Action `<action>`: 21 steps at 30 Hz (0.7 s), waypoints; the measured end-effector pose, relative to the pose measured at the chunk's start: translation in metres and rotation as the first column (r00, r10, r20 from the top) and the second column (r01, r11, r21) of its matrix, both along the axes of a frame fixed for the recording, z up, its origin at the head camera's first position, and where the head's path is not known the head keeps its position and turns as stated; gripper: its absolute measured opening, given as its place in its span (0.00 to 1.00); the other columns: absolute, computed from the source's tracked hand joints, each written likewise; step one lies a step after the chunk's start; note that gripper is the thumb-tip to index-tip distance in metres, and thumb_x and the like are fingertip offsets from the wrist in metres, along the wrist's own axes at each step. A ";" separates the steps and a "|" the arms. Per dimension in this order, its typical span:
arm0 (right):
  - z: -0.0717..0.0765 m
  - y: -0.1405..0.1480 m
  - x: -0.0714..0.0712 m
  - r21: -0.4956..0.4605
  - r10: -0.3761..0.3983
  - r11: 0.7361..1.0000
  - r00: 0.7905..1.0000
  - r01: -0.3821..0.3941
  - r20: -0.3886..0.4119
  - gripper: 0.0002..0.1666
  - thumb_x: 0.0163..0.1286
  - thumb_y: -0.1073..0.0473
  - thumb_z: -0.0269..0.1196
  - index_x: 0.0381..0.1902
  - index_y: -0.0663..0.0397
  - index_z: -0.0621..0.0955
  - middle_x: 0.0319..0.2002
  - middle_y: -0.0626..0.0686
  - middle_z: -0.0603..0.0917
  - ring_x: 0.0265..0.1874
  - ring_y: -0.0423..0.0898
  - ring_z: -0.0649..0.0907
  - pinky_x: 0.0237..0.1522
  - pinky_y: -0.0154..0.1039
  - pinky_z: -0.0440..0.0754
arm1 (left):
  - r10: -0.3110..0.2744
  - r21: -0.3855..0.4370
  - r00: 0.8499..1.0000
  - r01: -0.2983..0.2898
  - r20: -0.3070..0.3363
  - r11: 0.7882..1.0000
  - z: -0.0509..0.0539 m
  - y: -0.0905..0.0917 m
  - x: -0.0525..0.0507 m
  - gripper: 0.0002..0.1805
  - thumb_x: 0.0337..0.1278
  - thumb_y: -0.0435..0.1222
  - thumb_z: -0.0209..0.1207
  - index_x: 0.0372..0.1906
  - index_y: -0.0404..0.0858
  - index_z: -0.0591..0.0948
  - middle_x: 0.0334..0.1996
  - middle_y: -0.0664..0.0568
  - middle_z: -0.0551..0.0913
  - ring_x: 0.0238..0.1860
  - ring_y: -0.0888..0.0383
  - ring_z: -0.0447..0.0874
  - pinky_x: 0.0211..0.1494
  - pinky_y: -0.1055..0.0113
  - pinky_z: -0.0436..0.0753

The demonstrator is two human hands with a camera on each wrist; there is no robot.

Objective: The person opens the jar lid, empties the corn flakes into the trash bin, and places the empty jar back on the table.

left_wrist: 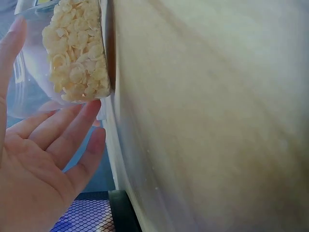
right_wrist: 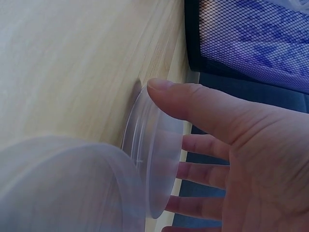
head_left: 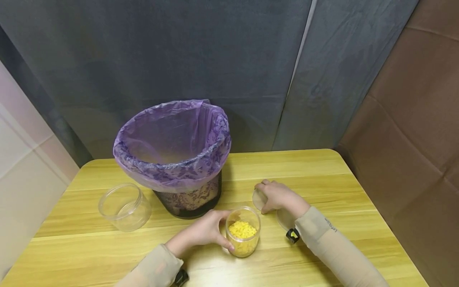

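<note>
A clear plastic jar (head_left: 245, 247), about half full of small yellow pieces (head_left: 242, 230), stands upright on the table. My left hand (head_left: 211, 229) holds it from the left, thumb at the near side and fingers behind. In the left wrist view the fingertips touch the jar's wall (left_wrist: 34, 72) beside the pieces (left_wrist: 77, 53). Farther right, my right hand (head_left: 279, 197) grips a round clear lid (head_left: 259, 199) by its rim. The right wrist view shows the thumb on one edge of this lid (right_wrist: 164, 159) and fingers round the other.
A second clear lid (head_left: 284, 218) lies partly under the right wrist. At the left stands another clear jar (head_left: 132, 223), with nothing seen inside. Behind the left hand is a black mesh bin (head_left: 193, 199) lined with a purple bag (head_left: 172, 175). Grey curtain (head_left: 161, 52) hangs behind the table.
</note>
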State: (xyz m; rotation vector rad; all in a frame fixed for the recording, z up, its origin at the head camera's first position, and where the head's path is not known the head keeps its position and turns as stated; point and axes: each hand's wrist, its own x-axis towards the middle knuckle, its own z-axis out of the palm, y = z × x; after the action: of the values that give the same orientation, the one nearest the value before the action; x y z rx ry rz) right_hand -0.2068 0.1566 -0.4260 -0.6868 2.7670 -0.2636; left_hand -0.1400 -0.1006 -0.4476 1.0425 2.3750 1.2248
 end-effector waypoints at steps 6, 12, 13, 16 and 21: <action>0.000 0.002 0.001 -0.020 -0.001 1.000 1.000 0.001 0.013 0.50 0.45 0.51 0.77 0.66 0.55 0.70 0.63 0.60 0.70 0.55 0.60 0.74 0.56 0.57 0.71 | 0.024 -0.021 1.000 -0.024 -0.012 0.999 0.003 -0.004 0.003 0.50 0.23 0.47 0.79 0.60 0.30 0.74 0.52 0.47 0.81 0.52 0.57 0.78 0.61 0.61 0.72; 0.000 0.003 0.001 -0.025 -0.005 1.000 1.000 0.006 0.018 0.50 0.46 0.51 0.77 0.66 0.55 0.70 0.65 0.61 0.68 0.57 0.61 0.73 0.58 0.59 0.69 | 0.023 -0.015 1.000 -0.023 -0.020 1.000 0.007 -0.009 0.006 0.50 0.24 0.48 0.79 0.60 0.29 0.74 0.51 0.47 0.82 0.51 0.57 0.79 0.59 0.61 0.74; 0.000 0.004 0.001 -0.026 -0.004 1.000 1.000 0.005 0.016 0.50 0.46 0.51 0.77 0.66 0.55 0.70 0.65 0.61 0.68 0.57 0.61 0.73 0.58 0.59 0.69 | 0.021 -0.011 1.000 -0.021 -0.017 1.000 0.007 -0.010 0.007 0.50 0.24 0.48 0.79 0.60 0.29 0.74 0.51 0.47 0.82 0.51 0.57 0.79 0.59 0.61 0.74; 0.001 0.004 0.001 -0.033 -0.002 0.999 1.000 0.003 0.008 0.50 0.45 0.50 0.77 0.66 0.55 0.70 0.64 0.61 0.69 0.58 0.61 0.73 0.58 0.59 0.68 | 0.026 -0.012 0.999 -0.026 -0.025 1.000 0.009 -0.012 0.009 0.50 0.24 0.49 0.78 0.60 0.30 0.74 0.52 0.47 0.82 0.51 0.57 0.79 0.58 0.61 0.75; 0.003 0.005 0.000 -0.037 0.012 0.999 0.999 -0.014 -0.038 0.48 0.48 0.47 0.76 0.65 0.55 0.71 0.62 0.59 0.71 0.57 0.59 0.73 0.58 0.56 0.69 | 0.023 -0.006 0.999 -0.023 -0.037 1.000 0.011 -0.016 0.012 0.50 0.25 0.48 0.79 0.60 0.30 0.74 0.52 0.48 0.82 0.51 0.58 0.79 0.58 0.62 0.75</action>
State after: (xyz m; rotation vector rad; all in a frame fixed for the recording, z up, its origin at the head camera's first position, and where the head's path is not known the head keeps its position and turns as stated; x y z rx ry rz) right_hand -0.2069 0.1615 -0.4235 -0.7257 2.7987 -0.3032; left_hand -0.1280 -0.1168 -0.4364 1.0476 2.4242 1.2146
